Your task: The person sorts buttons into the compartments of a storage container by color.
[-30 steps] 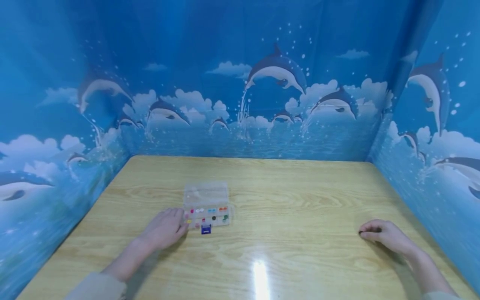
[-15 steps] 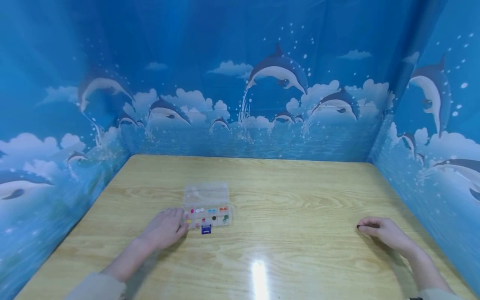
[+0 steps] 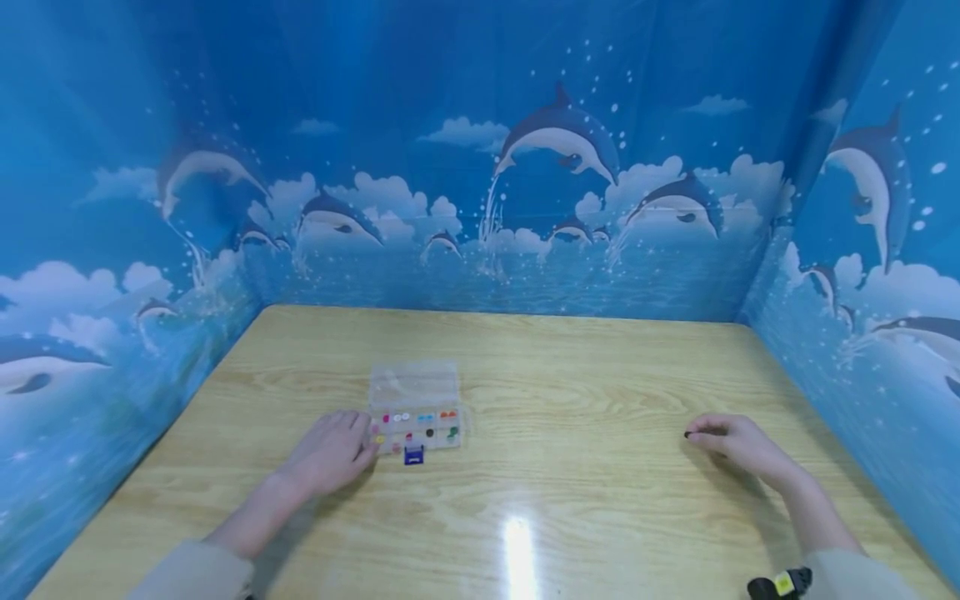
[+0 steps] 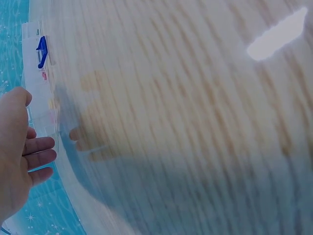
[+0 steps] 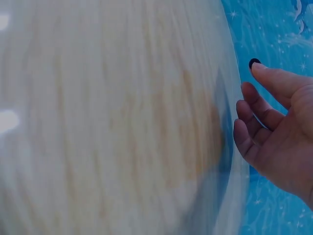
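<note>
A clear plastic compartment box (image 3: 444, 445) lies on the table with its lid (image 3: 414, 383) swung back. Small round coloured pieces that look like buttons sit in its compartments, and a blue clasp (image 3: 413, 455) hangs at the front. My left hand (image 3: 330, 452) holds the box at its left end, thumb by the front corner; the index fingertip is mostly hidden in the left wrist view. Far to the right, my right hand (image 3: 738, 446) pinches a small black button (image 5: 254, 62) between thumb and index finger, above the tabletop. The other right fingers curl loosely.
The wood-grain table (image 3: 570, 392) stretches between the two hands, with a bright light reflection near the front. A blue dolphin-printed curtain (image 3: 450, 167) surrounds the back and sides. A black device (image 3: 780, 585) with a yellow patch shows at the right sleeve.
My right hand has moved left and away from me with the black button pinched in it. The left hand and the box have stayed in place; the head view shifts slightly.
</note>
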`<state>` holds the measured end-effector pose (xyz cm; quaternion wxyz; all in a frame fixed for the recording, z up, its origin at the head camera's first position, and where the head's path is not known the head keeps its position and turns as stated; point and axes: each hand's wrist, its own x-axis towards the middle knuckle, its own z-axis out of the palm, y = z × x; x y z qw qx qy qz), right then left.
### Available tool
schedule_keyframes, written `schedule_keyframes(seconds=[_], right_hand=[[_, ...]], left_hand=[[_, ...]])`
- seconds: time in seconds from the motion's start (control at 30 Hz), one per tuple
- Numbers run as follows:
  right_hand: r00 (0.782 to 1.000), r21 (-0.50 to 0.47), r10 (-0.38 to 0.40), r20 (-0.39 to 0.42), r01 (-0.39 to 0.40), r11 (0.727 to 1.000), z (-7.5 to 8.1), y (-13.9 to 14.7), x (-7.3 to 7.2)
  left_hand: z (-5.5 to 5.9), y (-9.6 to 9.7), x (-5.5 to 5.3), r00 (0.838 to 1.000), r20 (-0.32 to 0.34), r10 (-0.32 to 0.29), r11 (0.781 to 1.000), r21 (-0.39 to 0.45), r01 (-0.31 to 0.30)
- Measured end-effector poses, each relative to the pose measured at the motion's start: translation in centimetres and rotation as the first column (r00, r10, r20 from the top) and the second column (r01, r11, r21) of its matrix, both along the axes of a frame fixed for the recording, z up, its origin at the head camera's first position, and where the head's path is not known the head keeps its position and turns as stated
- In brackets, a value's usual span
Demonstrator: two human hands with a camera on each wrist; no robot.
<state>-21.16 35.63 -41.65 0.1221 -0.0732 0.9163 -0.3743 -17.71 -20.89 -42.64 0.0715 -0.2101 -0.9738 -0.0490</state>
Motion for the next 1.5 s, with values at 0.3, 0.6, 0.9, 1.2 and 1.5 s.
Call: schedule_keyframes(seconds=[0.3, 0.6, 0.9, 1.2, 1.5], right_hand=[[1.000, -0.054, 0.021, -0.010, -0.022, 0.998, -0.1, -2.9, -1.3], [1.000, -0.093, 0.031, 0.007, -0.030, 0.995, 0.0, -6.5, -2.6], [0.999, -0.185, 0.010, 0.031, -0.004, 0.983, 0.1, -10.6, -4.1], [0.999, -0.255, 0.033, 0.029, -0.024, 0.967, 0.0, -14.7, -4.7], [1.000, -0.326, 0.011, 0.019, -0.004, 0.945, 0.3, -18.4, -4.4]], left_hand=[[0.0, 0.0, -0.1, 1.000, -0.022, -0.001, 1.000, -0.017, 0.001], [0.0, 0.0, 0.0, 0.998, -0.061, -0.007, 1.000, -0.029, 0.005], [0.0, 0.1, 0.0, 0.996, -0.091, -0.011, 1.000, -0.026, 0.009], [0.0, 0.2, 0.1, 0.997, -0.078, -0.010, 1.000, -0.023, 0.008], [-0.2, 0.1, -0.1, 0.996, -0.088, -0.012, 1.000, -0.030, 0.009]])
